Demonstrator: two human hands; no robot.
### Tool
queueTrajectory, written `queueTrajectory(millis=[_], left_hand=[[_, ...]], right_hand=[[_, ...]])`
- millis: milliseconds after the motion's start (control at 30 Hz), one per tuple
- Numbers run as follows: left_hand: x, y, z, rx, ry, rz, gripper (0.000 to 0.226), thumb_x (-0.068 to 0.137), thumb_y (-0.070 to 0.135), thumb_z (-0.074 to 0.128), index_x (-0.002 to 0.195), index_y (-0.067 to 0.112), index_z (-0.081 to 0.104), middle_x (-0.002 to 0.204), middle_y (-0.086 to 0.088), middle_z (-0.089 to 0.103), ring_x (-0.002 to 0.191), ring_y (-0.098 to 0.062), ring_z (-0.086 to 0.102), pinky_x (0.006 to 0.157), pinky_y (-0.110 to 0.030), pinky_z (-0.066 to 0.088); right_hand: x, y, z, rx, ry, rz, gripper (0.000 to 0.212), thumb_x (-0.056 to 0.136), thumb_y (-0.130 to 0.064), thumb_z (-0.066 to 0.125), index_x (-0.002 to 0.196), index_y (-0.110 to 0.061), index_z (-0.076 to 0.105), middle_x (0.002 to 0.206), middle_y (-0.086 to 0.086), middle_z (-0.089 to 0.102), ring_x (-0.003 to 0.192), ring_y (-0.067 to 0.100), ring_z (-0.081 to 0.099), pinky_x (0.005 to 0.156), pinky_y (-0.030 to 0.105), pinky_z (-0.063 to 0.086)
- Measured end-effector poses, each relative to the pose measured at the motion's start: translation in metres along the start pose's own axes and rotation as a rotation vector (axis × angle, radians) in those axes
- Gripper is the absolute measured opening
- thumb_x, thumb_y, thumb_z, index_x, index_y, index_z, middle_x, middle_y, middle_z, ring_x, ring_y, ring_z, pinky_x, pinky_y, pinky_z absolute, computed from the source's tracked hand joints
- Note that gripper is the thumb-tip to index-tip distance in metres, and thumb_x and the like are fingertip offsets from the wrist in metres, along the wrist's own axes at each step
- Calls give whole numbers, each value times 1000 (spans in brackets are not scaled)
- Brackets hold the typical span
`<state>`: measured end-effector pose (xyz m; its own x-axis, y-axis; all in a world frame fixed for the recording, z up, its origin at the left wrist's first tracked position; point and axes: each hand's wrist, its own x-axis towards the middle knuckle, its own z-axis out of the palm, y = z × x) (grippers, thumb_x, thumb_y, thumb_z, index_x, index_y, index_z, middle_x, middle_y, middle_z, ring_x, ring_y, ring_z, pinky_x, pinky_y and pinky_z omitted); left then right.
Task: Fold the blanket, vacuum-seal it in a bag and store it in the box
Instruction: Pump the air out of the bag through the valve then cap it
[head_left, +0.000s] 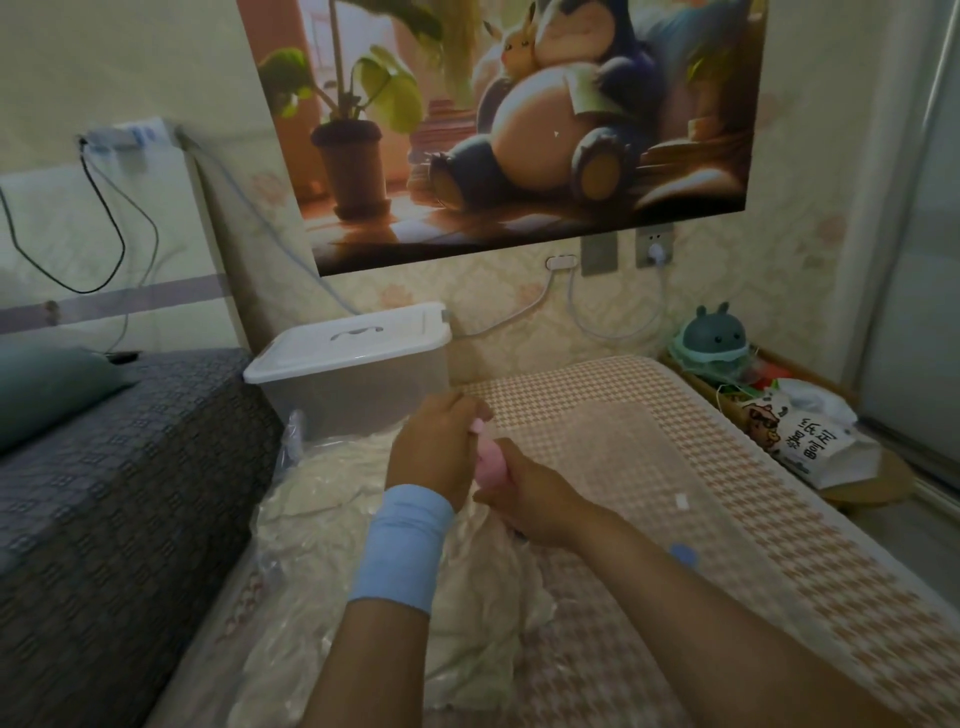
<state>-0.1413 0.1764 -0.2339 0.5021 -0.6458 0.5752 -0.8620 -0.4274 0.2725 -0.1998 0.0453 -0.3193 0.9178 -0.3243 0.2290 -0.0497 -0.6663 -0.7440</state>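
Before box (353, 384), left hand (436, 452), right hand (530, 499) grip pink pump (491, 460).

Bagged blanket (332, 525) on bed (675, 499), box (353, 374) behind.

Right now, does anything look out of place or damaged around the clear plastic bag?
Nothing looks damaged or spilled. Only a small blue piece lies loose on the checked bed cover, right of the crumpled clear plastic bag.
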Motion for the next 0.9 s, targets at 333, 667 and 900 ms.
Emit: queueTrajectory(millis=[333,667,900], left_hand=[[15,21,-40,-107,525,176,24,95,9,48,111,5,65,108,-7,63,104,-20,52,96,-13,32],[1,5,-12,-24,69,95,46,76,25,33,99,11,70,96,-11,66,89,-29,62,81,-33,48],[14,31,-77,27,525,277,16,91,7,58,100,8,71,95,-5,70,87,-21,59,80,-32,45]], right_hand=[[-4,6,-6,28,-25,7,47,92,-33,66,132,-34,40,100,-12,61,83,12,59,71,27,41],[-3,0,-6,10,7,-12,48,92,-36,66,133,-32,40,103,-7,66,87,18,64,75,31,47],[-5,9,-9,12,-21,-16,51,91,-34,68,134,-32,40,115,-4,63,102,22,62,85,34,47]])
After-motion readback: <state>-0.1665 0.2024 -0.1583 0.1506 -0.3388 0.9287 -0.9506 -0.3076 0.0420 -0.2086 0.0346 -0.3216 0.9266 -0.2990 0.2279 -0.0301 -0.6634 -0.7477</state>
